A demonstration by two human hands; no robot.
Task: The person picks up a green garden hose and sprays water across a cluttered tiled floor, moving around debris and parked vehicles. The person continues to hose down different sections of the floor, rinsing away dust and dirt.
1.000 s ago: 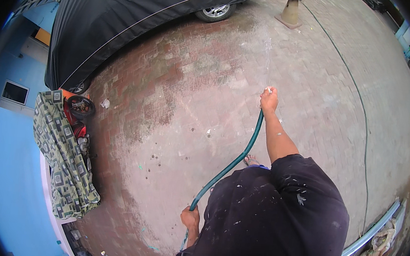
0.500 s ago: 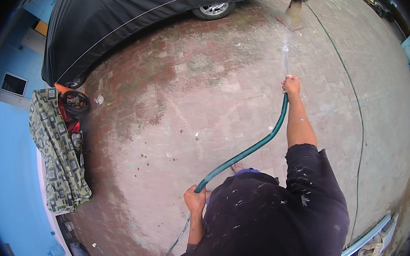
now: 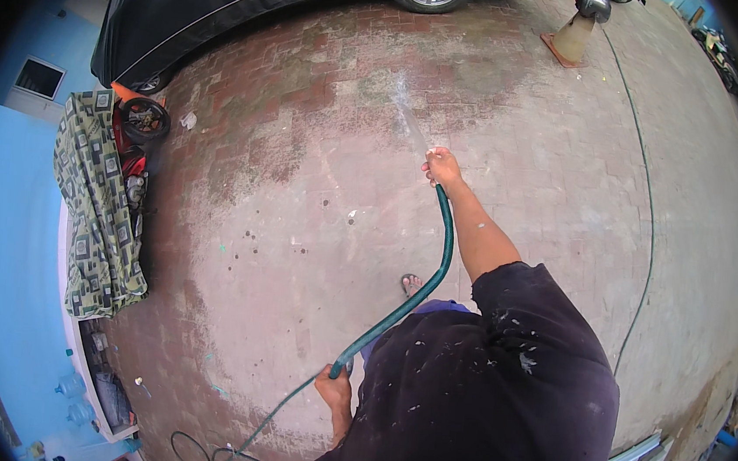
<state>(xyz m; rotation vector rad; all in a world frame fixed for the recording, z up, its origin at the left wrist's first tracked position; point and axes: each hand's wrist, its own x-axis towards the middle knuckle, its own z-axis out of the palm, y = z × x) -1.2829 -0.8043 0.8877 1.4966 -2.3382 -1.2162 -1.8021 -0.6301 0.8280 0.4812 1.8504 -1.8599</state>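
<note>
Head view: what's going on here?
A person is spraying water from a green hose onto a paved yard. The right hand grips it close to the end, arm stretched forward, and the water shoots ahead and a little leftward. The left hand holds the hose further back, beside the body. Ahead on the left stands a vehicle under a black cover.

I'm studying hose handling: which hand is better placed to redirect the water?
Likely the right hand: it holds the green hose at its spraying end; the left hand grips farther back.
</note>
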